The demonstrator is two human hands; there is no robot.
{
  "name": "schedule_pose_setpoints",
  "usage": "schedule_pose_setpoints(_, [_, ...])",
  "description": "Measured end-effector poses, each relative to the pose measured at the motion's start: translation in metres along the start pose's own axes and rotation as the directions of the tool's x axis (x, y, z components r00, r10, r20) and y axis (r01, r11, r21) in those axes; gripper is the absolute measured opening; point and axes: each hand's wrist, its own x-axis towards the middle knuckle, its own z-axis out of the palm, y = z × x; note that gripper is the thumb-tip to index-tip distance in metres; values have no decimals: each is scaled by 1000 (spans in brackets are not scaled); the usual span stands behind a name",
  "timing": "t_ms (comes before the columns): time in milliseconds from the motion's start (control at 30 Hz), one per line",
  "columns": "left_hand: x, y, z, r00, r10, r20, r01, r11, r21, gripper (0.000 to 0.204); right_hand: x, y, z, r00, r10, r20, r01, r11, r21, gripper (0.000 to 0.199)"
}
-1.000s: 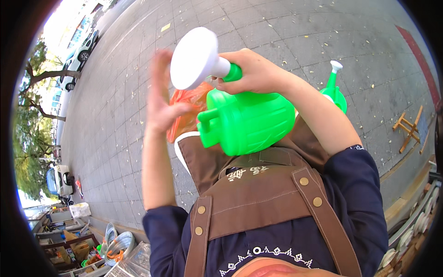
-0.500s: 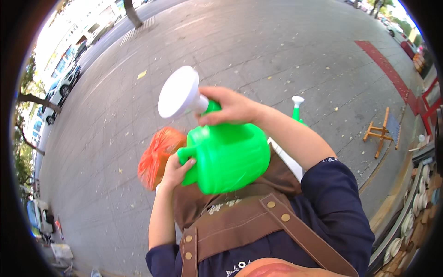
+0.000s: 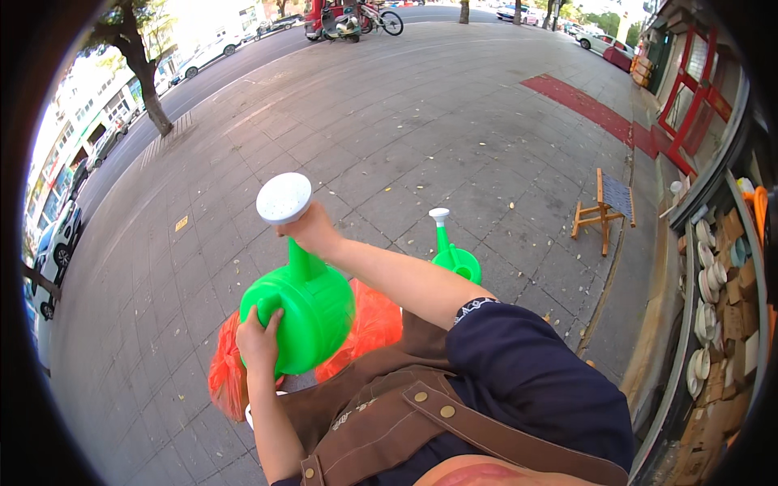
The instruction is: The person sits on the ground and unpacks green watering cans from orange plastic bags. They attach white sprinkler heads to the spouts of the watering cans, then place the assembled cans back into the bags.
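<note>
Both my hands are on a green plastic watering can held in front of my lap. My left hand is closed round its handle. Just below the round white sprinkler head, my right hand is wrapped round the top of the spout, and its fingertips are partly hidden by the head. The perforated face of the head points upward. Behind the can, an orange-red plastic bag is partly covered, and another orange-red bag shows beside my left forearm.
Another green watering can with a white head stands on the paving beyond my right forearm. To the right are a wooden folding stool, a red mat and a shelf of goods. A tree and parked vehicles line the road.
My view has swung up and rightward, showing more road and shopfront. The watering can has turned in my hands, its head now facing up, and sits further left. Both hands keep hold.
</note>
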Motion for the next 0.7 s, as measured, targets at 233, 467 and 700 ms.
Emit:
schedule_pose_setpoints(233, [-20,-53,-62,819,291,494,97,779,-619,27,-37,-102,21,424,88,901,-346,935,72,27])
schedule_pose_setpoints(467, [-3,-68,-52,997,65,-29,-71,932,-354,27,-2,-41,48,921,-86,379,152,977,-149,28])
schedule_pose_setpoints(700, [19,-26,26,1000,10,2,-11,982,188,43,8,88,31,918,156,-364,-209,971,-112,19])
